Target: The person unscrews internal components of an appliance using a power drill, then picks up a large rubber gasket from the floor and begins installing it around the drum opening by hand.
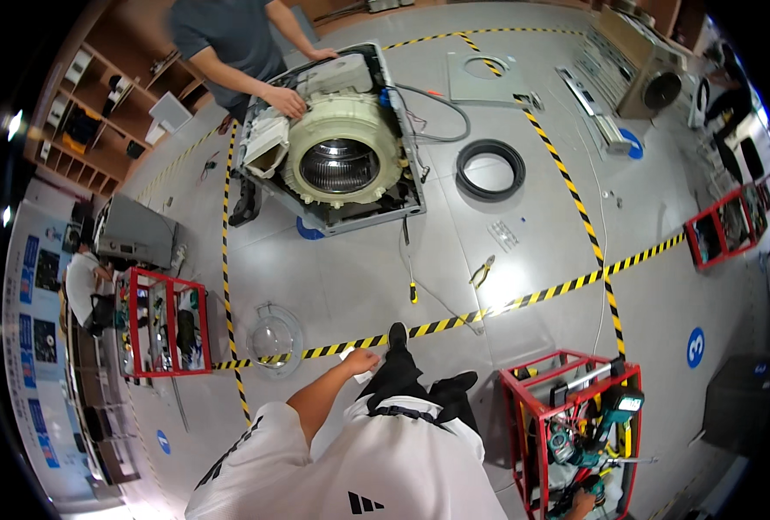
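My left hand (363, 360) hangs beside my left leg, its fingers curled. Something small and white (366, 377) shows just under it; whether the hand holds it is unclear. Low at the right, my right hand (582, 503) reaches into a red-framed tool cart (541, 407), its fingers round a green and black power tool (591, 487). Also in that cart are a green cordless drill (617, 407) and several other tools. Ahead stands an opened washing machine (350, 204), its pale tub and metal drum (340, 165) exposed.
A person (237, 43) touches the washer's far side. On the floor lie a black rubber ring (490, 170), pliers (482, 271), a screwdriver (413, 293), a clear round door (274, 338) and a white panel (489, 80). Another red cart (164, 322) stands left.
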### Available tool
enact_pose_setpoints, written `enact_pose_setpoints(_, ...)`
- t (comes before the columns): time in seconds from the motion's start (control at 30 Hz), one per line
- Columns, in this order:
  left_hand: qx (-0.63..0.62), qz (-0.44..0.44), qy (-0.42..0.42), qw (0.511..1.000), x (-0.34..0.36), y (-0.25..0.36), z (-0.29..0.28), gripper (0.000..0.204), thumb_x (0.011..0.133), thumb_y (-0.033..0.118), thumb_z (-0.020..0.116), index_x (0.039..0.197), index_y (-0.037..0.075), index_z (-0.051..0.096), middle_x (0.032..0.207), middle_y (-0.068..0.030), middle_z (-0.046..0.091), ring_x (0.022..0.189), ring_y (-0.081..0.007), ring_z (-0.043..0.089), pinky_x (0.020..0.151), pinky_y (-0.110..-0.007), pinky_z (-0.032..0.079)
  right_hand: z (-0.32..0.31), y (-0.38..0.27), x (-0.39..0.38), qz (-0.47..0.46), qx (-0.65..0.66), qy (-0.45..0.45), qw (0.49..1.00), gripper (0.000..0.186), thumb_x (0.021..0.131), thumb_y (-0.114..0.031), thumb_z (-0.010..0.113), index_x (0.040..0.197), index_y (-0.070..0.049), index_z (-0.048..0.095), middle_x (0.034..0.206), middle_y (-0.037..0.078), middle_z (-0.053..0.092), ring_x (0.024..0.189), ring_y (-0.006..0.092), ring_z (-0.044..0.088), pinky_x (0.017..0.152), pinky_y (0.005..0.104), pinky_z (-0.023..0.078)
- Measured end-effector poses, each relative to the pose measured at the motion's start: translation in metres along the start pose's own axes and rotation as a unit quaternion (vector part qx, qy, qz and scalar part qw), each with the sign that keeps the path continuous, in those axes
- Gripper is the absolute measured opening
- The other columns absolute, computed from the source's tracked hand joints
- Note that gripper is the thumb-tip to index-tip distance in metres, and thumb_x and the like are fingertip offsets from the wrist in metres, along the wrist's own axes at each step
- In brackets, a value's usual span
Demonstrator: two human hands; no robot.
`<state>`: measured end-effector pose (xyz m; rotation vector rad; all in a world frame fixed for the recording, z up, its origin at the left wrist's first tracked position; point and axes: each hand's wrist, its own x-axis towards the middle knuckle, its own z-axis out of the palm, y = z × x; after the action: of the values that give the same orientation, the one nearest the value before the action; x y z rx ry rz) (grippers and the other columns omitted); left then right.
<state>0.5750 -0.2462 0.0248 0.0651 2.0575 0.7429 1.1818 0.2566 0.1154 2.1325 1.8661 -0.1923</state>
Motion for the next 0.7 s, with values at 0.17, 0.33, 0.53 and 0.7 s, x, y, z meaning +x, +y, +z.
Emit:
enact_pose_setpoints(0.17,-0.042,-0.005,0.007,0.999,0.005,-0.028,-0.033,0.035,0.083,0.035,0.055,0.083,0.002,0.067,0.073,-0.0079,0.066,0.065,-0.0141,0.064,0.062,-0.028,0.048,-0.031,-0.083,-0.030,-0.071,-0.129,0.049,0.988,0.035,0.081,-0.035,0.050,0.090,-0.004,0.065,0.085,0.017,0.064,0.081,0.0313,0.060,0.074,0.0441,0.042)
enact_pose_setpoints(0.33,-0.138,-0.045,0.028,0.989,0.026,-0.093,-0.068,0.036,0.083,0.036,0.055,0.084,0.002,0.066,0.075,-0.0068,0.066,0.063,-0.0145,0.063,0.060,-0.029,0.049,-0.059,-0.170,-0.081,-0.179,-0.148,0.126,0.964,0.034,0.083,-0.033,0.048,0.088,-0.004,0.066,0.080,0.017,0.064,0.074,0.0321,0.060,0.068,0.0445,0.043)
enact_pose_setpoints(0.53,-0.239,-0.180,0.046,0.953,0.004,-0.140,-0.136,0.032,0.083,0.035,0.056,0.087,0.004,0.064,0.078,-0.0037,0.065,0.066,-0.0132,0.063,0.055,-0.028,0.048,-0.048,-0.327,-0.139,-0.305,0.144,0.084,0.938,0.025,0.077,-0.018,0.062,0.092,0.003,0.062,0.074,0.016,0.064,0.068,0.0297,0.063,0.063,0.0361,0.048)
enact_pose_setpoints(0.7,-0.284,-0.208,0.078,0.933,0.003,-0.148,-0.166,0.031,0.084,0.034,0.055,0.088,0.004,0.064,0.080,-0.0034,0.065,0.068,-0.0135,0.063,0.055,-0.027,0.046,-0.036,-0.415,-0.194,-0.381,0.134,-0.051,0.914,0.020,0.079,-0.016,0.063,0.089,0.001,0.063,0.071,0.013,0.064,0.069,0.0230,0.064,0.063,0.0340,0.049)
